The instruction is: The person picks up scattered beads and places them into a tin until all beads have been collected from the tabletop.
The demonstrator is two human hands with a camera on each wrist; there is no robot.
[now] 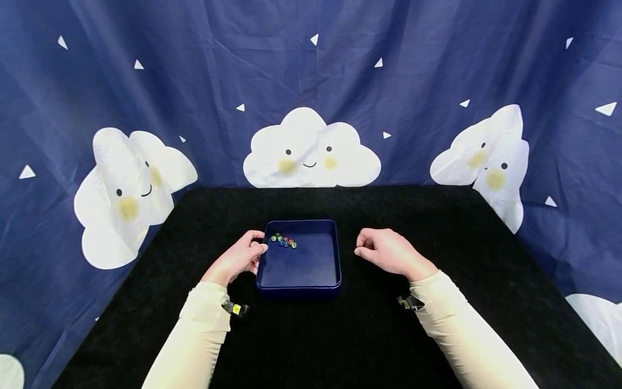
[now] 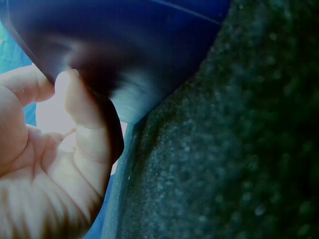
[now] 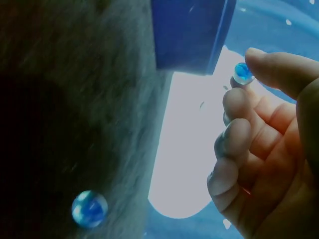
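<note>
A square dark blue tray (image 1: 299,265) sits on the black cloth, with several coloured glass marbles (image 1: 286,241) clustered at its far left inside. My left hand (image 1: 238,257) grips the tray's left side, its thumb at the rim; the left wrist view shows the fingers against the outer wall (image 2: 164,45). To the right of the tray, my right hand (image 1: 391,252) pinches a clear marble with a blue core (image 3: 243,72) between thumb and forefinger, the other fingers curled. Another blue and clear marble (image 3: 89,208) lies on the cloth below that hand.
Black cloth (image 1: 311,340) covers the table around the tray. A dark blue curtain (image 1: 408,108) with white clouds and triangles hangs behind and along both sides. A small camera (image 1: 239,310) is strapped to the left wrist, and another (image 1: 408,302) to the right.
</note>
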